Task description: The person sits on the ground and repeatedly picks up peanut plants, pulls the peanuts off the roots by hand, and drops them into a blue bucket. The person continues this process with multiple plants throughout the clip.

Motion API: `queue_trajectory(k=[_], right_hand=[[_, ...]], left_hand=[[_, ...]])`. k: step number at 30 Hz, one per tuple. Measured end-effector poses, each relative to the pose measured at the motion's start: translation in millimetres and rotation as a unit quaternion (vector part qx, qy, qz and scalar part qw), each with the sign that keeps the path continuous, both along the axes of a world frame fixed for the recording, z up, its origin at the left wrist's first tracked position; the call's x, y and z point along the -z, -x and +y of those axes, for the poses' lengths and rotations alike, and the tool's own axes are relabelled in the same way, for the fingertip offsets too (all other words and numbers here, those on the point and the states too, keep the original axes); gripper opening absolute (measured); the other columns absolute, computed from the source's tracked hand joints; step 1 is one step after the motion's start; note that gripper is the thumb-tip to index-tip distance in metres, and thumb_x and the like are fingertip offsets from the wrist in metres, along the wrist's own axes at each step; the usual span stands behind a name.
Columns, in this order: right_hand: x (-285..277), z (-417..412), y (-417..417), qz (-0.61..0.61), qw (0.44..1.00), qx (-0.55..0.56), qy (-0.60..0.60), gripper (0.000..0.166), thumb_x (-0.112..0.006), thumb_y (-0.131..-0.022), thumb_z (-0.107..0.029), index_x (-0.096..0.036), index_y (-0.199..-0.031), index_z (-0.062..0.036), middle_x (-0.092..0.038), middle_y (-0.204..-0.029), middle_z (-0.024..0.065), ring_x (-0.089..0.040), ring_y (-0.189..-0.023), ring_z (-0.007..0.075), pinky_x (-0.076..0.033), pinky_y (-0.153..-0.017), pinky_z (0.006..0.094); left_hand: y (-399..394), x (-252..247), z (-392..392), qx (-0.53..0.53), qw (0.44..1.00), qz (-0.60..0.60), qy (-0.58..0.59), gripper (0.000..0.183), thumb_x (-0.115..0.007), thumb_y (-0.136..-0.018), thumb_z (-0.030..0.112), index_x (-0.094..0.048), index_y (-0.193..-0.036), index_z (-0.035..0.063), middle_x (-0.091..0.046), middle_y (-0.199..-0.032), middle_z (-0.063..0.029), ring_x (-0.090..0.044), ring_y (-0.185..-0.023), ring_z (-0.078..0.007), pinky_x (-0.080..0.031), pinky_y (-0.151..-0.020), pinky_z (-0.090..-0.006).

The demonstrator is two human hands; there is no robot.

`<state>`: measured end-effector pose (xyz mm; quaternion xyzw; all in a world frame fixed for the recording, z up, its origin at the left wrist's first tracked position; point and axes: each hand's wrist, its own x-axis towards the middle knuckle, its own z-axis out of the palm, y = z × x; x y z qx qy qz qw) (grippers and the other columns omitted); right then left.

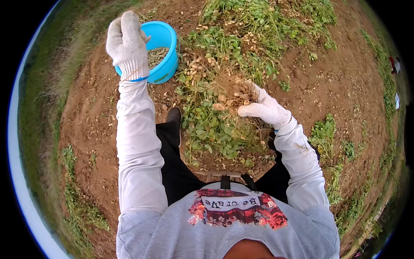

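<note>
My left hand (127, 43), in a whitish knit glove, is raised in front of the left side of a blue plastic tub (168, 69). Its fingers are curled, and a small tan bit shows at their edge; whether the hand holds anything is hidden. Unshelled peanuts (157, 56) lie in the tub. My right hand (263, 105), gloved too, grips the root end of a peanut plant (234, 97), with pods and thin roots hanging from it. Leafy peanut plants (210, 126) lie on the ground below it.
A large heap of pulled peanut plants (258, 32) covers the ground beyond my hands. My boot (174, 124) stands beside the plants, near the tub. Brown soil (317, 77) stretches to the right, with loose green plants (324, 134) on it. Grass borders the left side.
</note>
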<state>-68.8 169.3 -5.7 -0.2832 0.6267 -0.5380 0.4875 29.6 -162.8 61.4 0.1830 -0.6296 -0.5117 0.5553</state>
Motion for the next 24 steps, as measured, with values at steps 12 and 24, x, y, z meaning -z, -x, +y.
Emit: queue_trajectory(k=[12, 24], right_hand=[[6.8, -1.3, 4.4, -0.026, 0.979, 0.200, -0.005, 0.054, -0.068, -0.100, -0.039, -0.057, -0.135, 0.0005, -0.061, -0.127, 0.0008, -0.053, -0.115, 0.0095, -0.042, -0.104, 0.0286], [-5.8, -4.1, 14.9, -0.018, 0.987, 0.132, 0.092, 0.044, -0.075, -0.094, -0.021, -0.063, -0.130, -0.0007, -0.071, -0.117, 0.0049, -0.064, -0.104, 0.0115, -0.051, -0.096, 0.0289]], left_hand=[[-5.1, 11.2, 50.1, 0.272, 0.893, -0.358, 0.013, 0.034, -0.073, -0.094, 0.033, -0.070, -0.112, 0.0036, -0.069, -0.106, -0.0089, -0.066, -0.098, -0.0182, -0.054, -0.082, -0.0318], [-2.6, 37.4, 143.8, 0.295, 0.854, -0.373, 0.212, 0.042, -0.085, -0.083, 0.026, -0.063, -0.110, 0.0032, -0.062, -0.099, -0.0088, -0.064, -0.087, -0.0158, -0.055, -0.076, -0.0315]])
